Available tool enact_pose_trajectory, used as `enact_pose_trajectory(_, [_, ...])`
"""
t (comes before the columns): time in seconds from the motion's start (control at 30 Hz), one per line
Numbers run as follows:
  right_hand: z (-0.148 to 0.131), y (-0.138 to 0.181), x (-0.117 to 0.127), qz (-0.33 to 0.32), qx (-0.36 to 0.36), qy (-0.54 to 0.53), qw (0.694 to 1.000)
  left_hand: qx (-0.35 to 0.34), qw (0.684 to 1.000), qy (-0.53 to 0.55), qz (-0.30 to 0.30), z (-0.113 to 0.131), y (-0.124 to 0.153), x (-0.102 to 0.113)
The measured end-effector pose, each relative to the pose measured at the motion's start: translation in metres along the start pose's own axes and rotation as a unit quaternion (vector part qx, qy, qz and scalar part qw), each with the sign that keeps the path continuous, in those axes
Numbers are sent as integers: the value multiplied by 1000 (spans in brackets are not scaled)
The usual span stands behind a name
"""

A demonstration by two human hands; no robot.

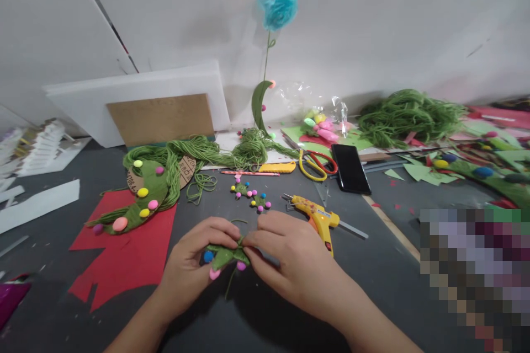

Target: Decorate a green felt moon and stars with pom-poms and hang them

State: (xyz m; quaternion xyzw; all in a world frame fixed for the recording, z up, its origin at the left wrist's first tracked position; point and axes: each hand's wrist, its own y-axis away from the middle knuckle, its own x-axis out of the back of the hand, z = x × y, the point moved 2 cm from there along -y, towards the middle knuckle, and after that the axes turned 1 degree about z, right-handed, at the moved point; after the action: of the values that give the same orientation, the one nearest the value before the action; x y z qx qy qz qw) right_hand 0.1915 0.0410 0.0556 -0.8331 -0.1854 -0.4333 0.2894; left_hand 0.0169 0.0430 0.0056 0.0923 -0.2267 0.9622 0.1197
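Between my two hands is a small green star (pixel 226 256) with blue, pink and purple pom-poms on its tips. My left hand (pixel 188 256) grips its left side, thumb below and fingers above. My right hand (pixel 292 256) pinches a thin green yarn strand (pixel 230 282) at the star's right side; the exact grip is hidden behind the fingers. Just beyond my hands lie two small green stars, one (pixel 240 188) left of the other (pixel 260 202), both tipped with pom-poms. A yellow glue gun (pixel 314 212) lies beside my right hand.
Red paper (pixel 136 253) lies at left under a green crescent (pixel 144 198) with pom-poms. Behind are green yarn (pixel 194 149), a yellow cutter (pixel 277 167), scissors (pixel 312 165) and a black phone (pixel 350 169). A blue flower (pixel 279 8) stands before the white board (pixel 186 27).
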Motion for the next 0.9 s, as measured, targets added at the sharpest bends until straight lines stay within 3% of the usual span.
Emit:
enact_pose_trajectory(0.17, [0,1,3,-7,-28,-45,999,-82,991,-95,46,-2,1,4])
enact_pose_trajectory(0.47, [1,-1,-1,8,-110,-111,988,-232,935,-256,75,7,9,9])
enact_pose_trajectory(0.9, [9,-9,-18,-50,-299,-368,879,-289,878,-371,92,14,16,9])
